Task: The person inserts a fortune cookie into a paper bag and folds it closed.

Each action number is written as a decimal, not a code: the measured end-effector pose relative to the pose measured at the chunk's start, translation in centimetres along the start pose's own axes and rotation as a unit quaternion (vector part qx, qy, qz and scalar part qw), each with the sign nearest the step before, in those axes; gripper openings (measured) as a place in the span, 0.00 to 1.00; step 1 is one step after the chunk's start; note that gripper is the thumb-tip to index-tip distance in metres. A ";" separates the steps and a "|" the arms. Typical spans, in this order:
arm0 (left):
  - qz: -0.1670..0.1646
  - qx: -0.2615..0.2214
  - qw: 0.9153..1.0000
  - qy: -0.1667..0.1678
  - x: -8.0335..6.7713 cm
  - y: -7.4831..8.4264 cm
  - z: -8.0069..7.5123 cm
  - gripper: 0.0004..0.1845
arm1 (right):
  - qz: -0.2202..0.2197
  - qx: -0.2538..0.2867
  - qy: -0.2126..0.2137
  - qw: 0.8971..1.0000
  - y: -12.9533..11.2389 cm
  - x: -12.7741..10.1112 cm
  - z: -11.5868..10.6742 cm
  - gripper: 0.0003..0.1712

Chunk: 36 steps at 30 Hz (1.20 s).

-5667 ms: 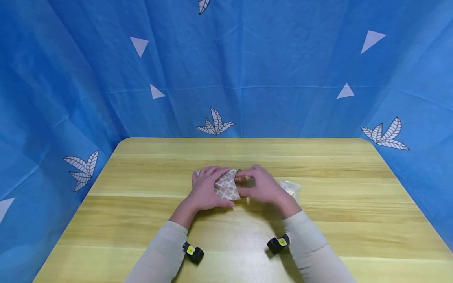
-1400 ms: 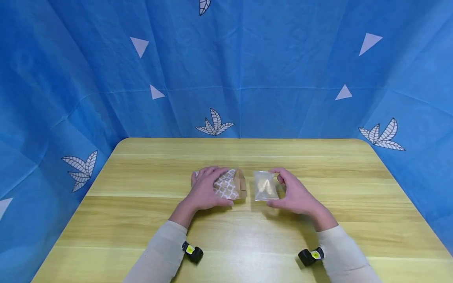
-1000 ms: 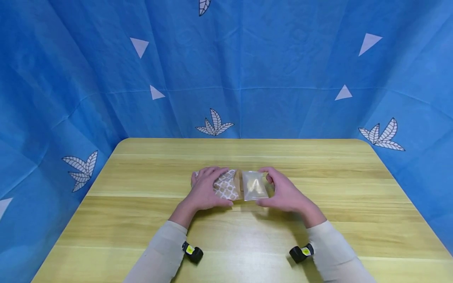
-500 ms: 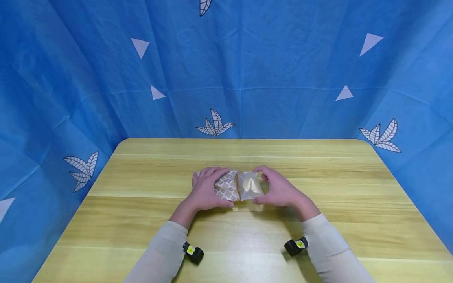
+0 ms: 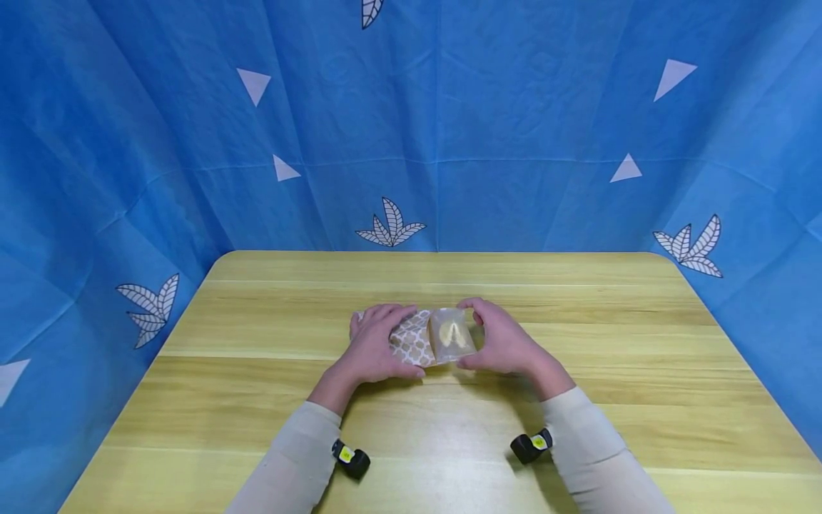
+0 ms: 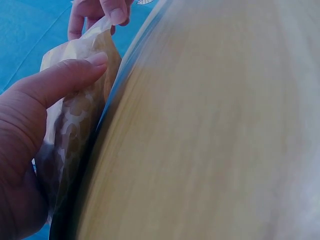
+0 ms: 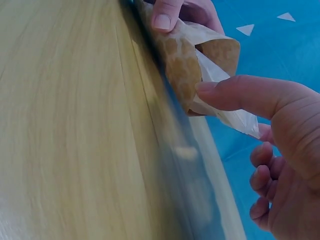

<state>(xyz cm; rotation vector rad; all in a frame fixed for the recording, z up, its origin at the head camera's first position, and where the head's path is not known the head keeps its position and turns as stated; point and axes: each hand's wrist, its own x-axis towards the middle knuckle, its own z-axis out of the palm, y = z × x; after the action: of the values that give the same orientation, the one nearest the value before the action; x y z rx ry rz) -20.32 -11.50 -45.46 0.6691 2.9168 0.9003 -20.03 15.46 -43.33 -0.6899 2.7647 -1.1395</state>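
A brown paper bag with a white lattice print lies on its side mid-table, its mouth facing right. My left hand grips it from above, thumb on the near side. With thumb and fingers, my right hand pinches a small clear plastic bag holding pale yellowish pieces. The plastic bag's left edge is at the paper bag's mouth. In the right wrist view the mouth gapes, and the plastic bag reaches partly inside it. In the left wrist view my left thumb presses the paper bag's side.
The wooden table spreads around both hands. A blue curtain with leaf and triangle prints hangs along the back and sides. Each sleeve carries a black wrist camera, such as the left one.
Earlier my right hand's fingers were in the paper bag's mouth. It then took the plastic bag from the right and moved it left to that mouth. My left hand has stayed put.
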 end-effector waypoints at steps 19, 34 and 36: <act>0.005 0.002 1.000 0.006 0.1 -0.1 0.0 0.60 | 0.010 0.050 -0.015 0.999 -0.1 0.2 1.0 0.62; 0.002 -0.007 1.000 0.003 0.0 0.0 0.0 0.60 | -0.017 0.095 0.013 0.995 2.0 -0.8 0.6 0.37; 0.001 -0.007 1.000 0.003 0.0 0.1 0.0 0.60 | -0.016 0.094 0.009 0.995 1.8 -0.7 0.8 0.35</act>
<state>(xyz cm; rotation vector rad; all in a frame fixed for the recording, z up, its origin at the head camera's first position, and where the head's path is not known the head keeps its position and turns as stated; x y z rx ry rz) -20.33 -11.43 -45.45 0.6706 2.9128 0.9223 -19.88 16.41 -45.21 -0.7068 2.6234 -1.3963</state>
